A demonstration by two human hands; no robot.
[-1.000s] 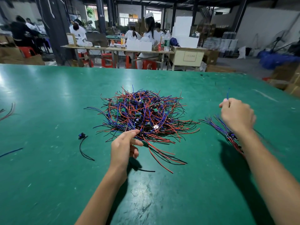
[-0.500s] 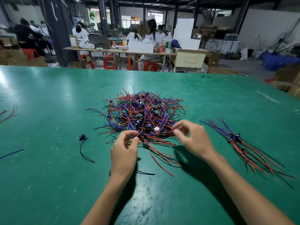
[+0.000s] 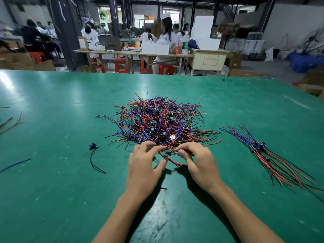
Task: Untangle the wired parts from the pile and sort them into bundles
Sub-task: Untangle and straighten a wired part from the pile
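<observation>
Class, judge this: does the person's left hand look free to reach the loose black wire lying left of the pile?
Probably not yet: the left hand pinches a red wire; bare green table lies toward the loose black wire.

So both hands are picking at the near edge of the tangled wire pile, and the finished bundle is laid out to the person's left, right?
Not quite. The head view shows the finished bundle lying to the person's right of the tangled wire pile, not the left. The rest holds: the left hand and right hand are both picking at the pile's near edge.
</observation>
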